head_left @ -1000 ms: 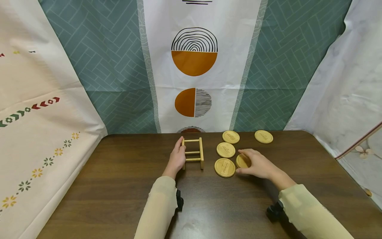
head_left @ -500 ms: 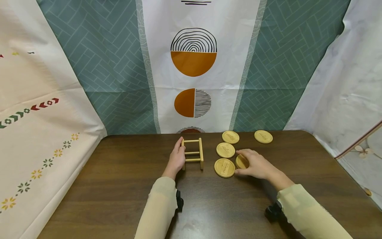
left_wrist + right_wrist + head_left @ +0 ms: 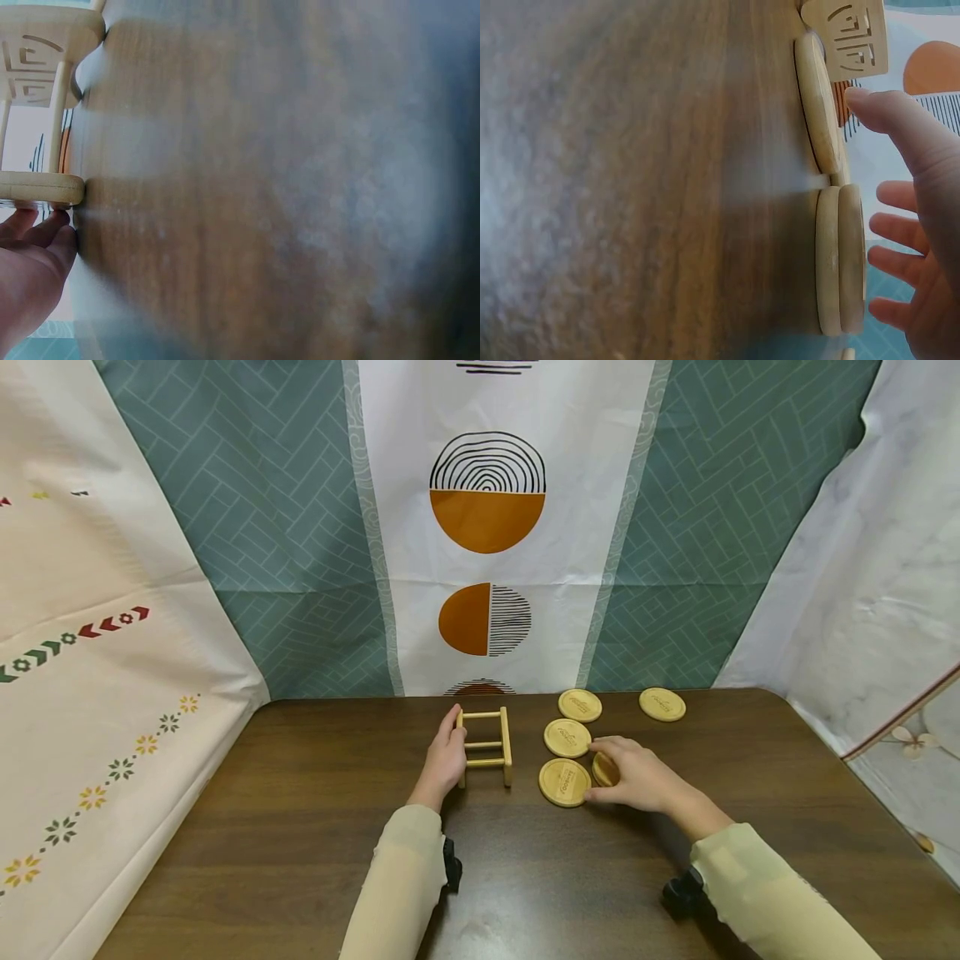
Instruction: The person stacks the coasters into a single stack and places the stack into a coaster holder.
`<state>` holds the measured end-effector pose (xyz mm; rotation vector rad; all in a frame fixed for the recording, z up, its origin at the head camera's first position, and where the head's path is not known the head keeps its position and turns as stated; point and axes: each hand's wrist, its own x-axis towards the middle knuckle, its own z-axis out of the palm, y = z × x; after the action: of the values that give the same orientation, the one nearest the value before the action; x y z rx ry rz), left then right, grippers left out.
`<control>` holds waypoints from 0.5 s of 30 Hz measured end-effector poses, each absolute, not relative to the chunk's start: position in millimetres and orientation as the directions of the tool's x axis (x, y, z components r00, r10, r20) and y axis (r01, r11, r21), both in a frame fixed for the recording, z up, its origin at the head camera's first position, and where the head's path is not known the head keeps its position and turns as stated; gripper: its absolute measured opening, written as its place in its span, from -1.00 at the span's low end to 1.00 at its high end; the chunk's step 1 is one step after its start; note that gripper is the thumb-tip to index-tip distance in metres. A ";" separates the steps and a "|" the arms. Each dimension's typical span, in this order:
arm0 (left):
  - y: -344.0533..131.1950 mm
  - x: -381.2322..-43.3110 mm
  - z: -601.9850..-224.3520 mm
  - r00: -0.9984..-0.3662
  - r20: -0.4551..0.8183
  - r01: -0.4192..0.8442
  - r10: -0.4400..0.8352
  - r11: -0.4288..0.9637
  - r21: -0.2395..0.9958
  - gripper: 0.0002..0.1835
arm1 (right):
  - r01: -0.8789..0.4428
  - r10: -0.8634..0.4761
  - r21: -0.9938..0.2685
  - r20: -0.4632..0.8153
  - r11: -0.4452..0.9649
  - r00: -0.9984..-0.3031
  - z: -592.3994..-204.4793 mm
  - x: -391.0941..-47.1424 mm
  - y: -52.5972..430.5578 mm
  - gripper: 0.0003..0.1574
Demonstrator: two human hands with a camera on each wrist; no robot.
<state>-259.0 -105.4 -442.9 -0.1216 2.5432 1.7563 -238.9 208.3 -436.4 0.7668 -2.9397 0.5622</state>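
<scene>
My left hand (image 3: 445, 758) holds the left side panel of a small wooden coaster rack (image 3: 506, 747). In the left wrist view, the rack's cut-out panel (image 3: 45, 45) and rungs show beyond the fingers. My right hand (image 3: 637, 778) hovers with fingers and thumb spread, over a pair of stacked round wooden coasters (image 3: 602, 769) that it partly hides. Its thumb is close to a single coaster (image 3: 564, 782) just left of that stack. From the right wrist, the stack (image 3: 840, 259) shows edge-on, below and apart from the fingers.
Behind these lie further coasters: one in the middle (image 3: 567, 737), one at the back (image 3: 580, 704), and another at the back right (image 3: 662, 704). All are on a dark wooden table (image 3: 300, 827). A patterned cloth (image 3: 487, 527) hangs along its back edge.
My right hand has slid slightly left, off the stacked coasters toward the single one beside them. The left hand and the rack have stayed put.
</scene>
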 end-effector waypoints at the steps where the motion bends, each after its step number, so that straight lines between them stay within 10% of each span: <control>1: -105.5 -258.7 -442.8 -0.996 -0.084 -0.092 -0.038 0.352 0.931 -0.47 | -0.484 -0.464 -0.332 0.141 0.810 -0.874 -436.5 -239.0 207.5 0.07; 15: -105.6 -260.6 -444.4 -0.996 -0.076 -0.084 -0.035 0.344 0.935 -0.48 | -0.525 -0.501 -0.306 0.160 0.794 -0.851 -435.8 -236.6 197.2 -0.03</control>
<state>-260.6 -105.6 -444.4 -0.1118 2.5397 1.7717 -236.6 197.2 -435.8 0.8321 -2.9089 0.5273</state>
